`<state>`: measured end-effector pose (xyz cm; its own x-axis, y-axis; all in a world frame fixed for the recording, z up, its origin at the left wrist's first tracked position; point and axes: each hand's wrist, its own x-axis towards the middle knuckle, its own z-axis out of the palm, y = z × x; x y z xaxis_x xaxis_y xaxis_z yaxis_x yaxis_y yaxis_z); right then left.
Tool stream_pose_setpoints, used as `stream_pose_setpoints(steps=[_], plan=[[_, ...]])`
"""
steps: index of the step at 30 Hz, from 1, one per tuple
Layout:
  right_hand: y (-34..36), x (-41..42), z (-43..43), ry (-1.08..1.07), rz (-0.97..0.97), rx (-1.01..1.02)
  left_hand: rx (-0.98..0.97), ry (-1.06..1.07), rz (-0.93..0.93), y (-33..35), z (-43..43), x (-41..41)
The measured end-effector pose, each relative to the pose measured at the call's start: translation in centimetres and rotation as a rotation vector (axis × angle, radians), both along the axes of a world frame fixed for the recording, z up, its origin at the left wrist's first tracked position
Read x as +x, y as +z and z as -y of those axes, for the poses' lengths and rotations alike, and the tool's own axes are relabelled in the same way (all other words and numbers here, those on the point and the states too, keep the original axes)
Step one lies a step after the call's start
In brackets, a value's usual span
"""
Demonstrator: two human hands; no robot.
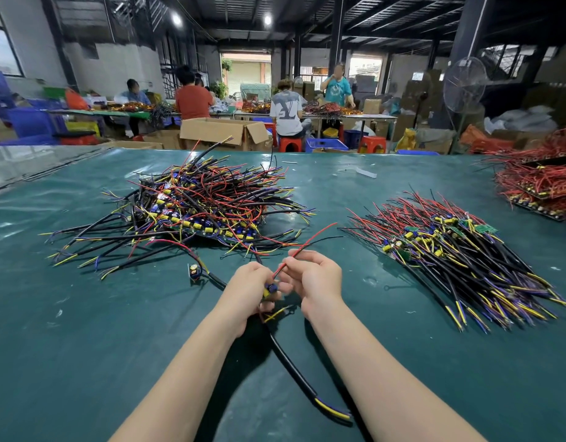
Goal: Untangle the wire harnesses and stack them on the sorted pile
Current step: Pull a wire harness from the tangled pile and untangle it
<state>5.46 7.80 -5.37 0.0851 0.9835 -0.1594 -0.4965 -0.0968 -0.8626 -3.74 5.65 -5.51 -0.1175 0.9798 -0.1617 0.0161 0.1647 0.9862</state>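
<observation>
The left hand (249,288) grips the blue-and-yellow component end of one black-sheathed wire harness (291,362). The right hand (313,279) pinches its thin red wire (307,242). Both hover over the dark green table mat (84,330), the tangled multicoloured heap (205,205) beyond on the left and the sorted pile (450,250) on the right.

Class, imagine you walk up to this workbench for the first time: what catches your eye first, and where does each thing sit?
A tangled heap of wire harnesses sprawls centre-left on the green table, with the neater sorted pile to its right. Nearest the camera, the left hand grips one harness, the right hand pinches its red wire, and its black cable trails toward the viewer.
</observation>
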Motion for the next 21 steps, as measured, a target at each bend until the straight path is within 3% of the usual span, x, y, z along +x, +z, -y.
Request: stream_pose_setpoints(steps=[10, 21], plan=[[0.0, 0.7, -0.5, -0.031, 0.014, 0.110, 0.049, -0.132, -0.090, -0.3, 0.4, -0.2], [0.1, 2.7, -1.9, -0.160, 0.212, 0.179, 0.056, -0.246, -0.139, -0.4, 0.7, 0.4]])
